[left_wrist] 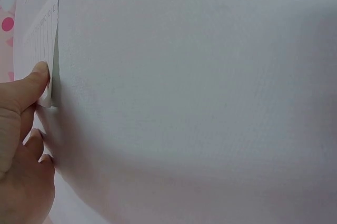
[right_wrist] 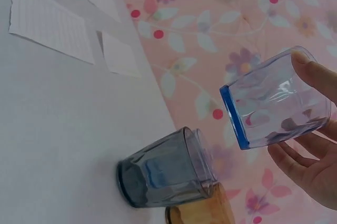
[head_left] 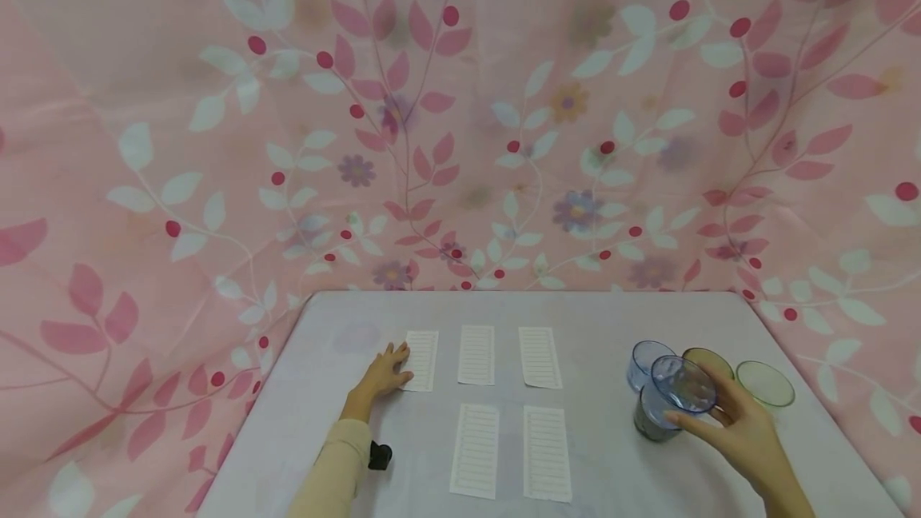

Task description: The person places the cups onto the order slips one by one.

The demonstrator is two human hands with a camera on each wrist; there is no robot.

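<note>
My right hand [head_left: 748,430] grips a clear bluish glass [head_left: 683,384], with the thumb on one side and fingers on the other; its thick blue base [right_wrist: 235,118] shows in the right wrist view. That glass is held up, tilted, near a grey-blue glass [right_wrist: 163,171] standing on the table. Behind stand another blue glass [head_left: 639,370], an amber glass [right_wrist: 202,209] and a green glass [head_left: 766,384]. At the left, my left hand [head_left: 381,374] rests with spread fingers at the edge of a lined paper slip [head_left: 423,360], its thumb [left_wrist: 36,77] touching the slip.
Several more printed paper slips lie in two rows, among them one at the back right [head_left: 540,358] and one in front [head_left: 475,452]. A small black object [head_left: 380,456] shows beside the left sleeve. Flowered pink cloth [head_left: 460,142] hangs behind the white table [head_left: 403,486].
</note>
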